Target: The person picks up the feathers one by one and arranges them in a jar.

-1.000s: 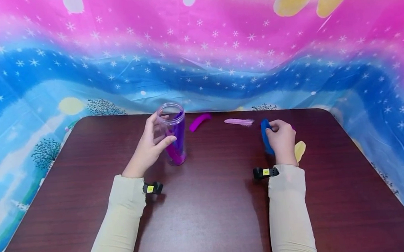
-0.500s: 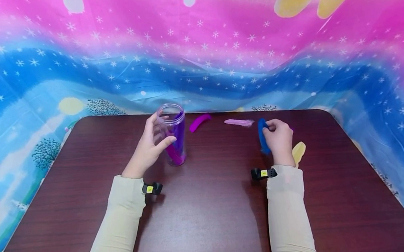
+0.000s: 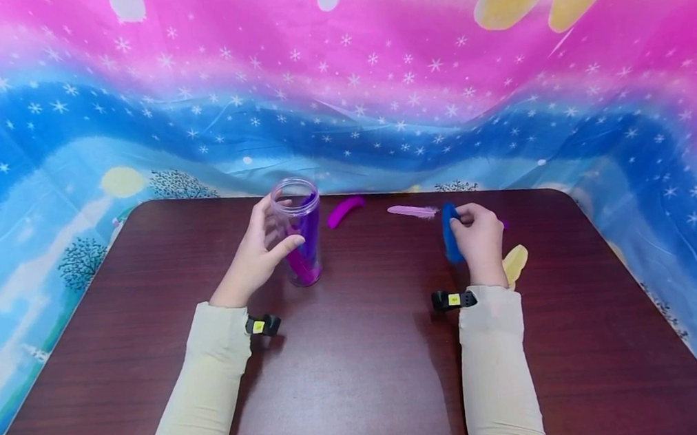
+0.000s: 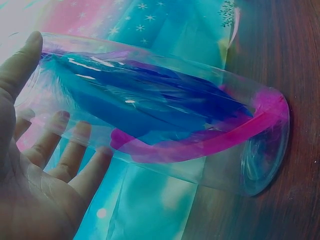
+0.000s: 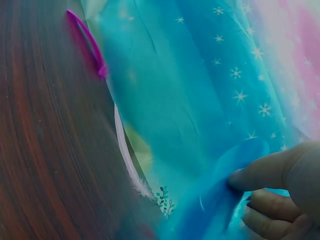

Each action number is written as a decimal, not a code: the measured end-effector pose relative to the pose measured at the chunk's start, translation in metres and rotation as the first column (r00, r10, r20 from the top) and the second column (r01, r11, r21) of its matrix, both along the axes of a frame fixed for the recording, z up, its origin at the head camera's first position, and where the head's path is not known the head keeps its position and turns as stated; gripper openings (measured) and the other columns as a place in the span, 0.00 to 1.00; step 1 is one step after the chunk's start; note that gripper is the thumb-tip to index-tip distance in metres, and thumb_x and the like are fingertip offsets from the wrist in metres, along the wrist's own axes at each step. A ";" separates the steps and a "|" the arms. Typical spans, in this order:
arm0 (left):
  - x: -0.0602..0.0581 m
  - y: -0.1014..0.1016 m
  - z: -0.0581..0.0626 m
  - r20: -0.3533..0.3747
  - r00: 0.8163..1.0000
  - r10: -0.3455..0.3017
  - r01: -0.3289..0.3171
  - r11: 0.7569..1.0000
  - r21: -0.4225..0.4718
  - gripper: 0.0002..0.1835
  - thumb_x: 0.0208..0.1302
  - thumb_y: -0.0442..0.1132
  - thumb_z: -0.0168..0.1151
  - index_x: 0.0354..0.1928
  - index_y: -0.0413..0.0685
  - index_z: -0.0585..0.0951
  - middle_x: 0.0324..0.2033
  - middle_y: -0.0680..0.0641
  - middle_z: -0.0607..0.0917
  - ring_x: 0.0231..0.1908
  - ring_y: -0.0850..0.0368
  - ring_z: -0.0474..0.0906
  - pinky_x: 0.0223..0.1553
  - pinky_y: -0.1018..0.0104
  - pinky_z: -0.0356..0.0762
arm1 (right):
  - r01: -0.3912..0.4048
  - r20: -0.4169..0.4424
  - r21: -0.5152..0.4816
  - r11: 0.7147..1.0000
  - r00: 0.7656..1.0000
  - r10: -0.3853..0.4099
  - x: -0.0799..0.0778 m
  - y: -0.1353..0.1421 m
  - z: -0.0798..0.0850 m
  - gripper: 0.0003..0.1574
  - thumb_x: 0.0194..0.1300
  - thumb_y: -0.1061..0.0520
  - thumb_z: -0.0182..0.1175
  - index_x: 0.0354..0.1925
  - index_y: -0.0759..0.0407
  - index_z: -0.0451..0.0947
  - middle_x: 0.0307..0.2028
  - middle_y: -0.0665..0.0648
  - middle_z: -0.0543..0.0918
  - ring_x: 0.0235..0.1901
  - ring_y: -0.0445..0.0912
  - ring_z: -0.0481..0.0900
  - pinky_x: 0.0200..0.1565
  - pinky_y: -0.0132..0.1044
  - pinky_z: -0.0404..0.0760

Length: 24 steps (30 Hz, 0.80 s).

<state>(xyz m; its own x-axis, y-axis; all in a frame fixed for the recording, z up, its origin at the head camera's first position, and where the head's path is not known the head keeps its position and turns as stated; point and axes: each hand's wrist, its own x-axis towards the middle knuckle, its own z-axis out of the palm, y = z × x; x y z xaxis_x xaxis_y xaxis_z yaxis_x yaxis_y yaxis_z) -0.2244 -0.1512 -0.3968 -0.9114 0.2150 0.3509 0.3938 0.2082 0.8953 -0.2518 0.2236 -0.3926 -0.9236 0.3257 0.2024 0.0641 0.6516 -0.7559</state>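
My left hand (image 3: 253,260) grips a tall clear plastic jar (image 3: 317,244) that stands upright without a lid, thumb on the near side and fingers round the far side. Blue, purple and magenta feathers (image 4: 165,100) show through its wall in the left wrist view. Over the right part of the table, my right hand (image 3: 480,240) pinches a blue feather (image 3: 451,232) between thumb and fingers. In the right wrist view the blue feather (image 5: 215,185) spreads below the thumb tip, its lower end out of frame.
A curved magenta feather (image 3: 345,211) lies behind and right of the jar. Farther right are a pale pink feather (image 3: 411,210) and a yellow feather (image 3: 516,263). A bit of purple (image 3: 505,225) peeks out beside my right hand. A printed cloth (image 3: 340,121) hangs behind the brown table (image 3: 339,398).
My right hand has moved slightly left with the blue feather, showing more of the purple bit behind it. The left hand and the jar have stayed in place.
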 end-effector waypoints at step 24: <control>-0.001 0.000 -0.001 0.037 0.999 0.014 -0.014 1.000 -0.003 0.43 0.70 0.38 0.66 0.79 0.56 0.51 0.69 0.42 0.69 0.68 0.45 0.67 0.71 0.45 0.64 | -0.013 -0.132 -0.017 1.000 0.991 0.011 0.007 -0.012 0.019 0.12 0.72 0.61 0.62 0.50 0.66 0.84 0.44 0.67 0.86 0.44 0.60 0.84 0.51 0.54 0.83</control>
<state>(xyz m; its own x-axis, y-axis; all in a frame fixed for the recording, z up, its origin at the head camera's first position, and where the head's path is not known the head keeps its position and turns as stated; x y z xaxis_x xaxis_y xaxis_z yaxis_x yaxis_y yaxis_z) -0.2251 -0.1510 -0.3982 -0.9267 0.2030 0.3164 0.3575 0.2159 0.9086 -0.2444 0.2115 -0.3732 -0.8932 0.3191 0.3168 -0.0446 0.6382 -0.7685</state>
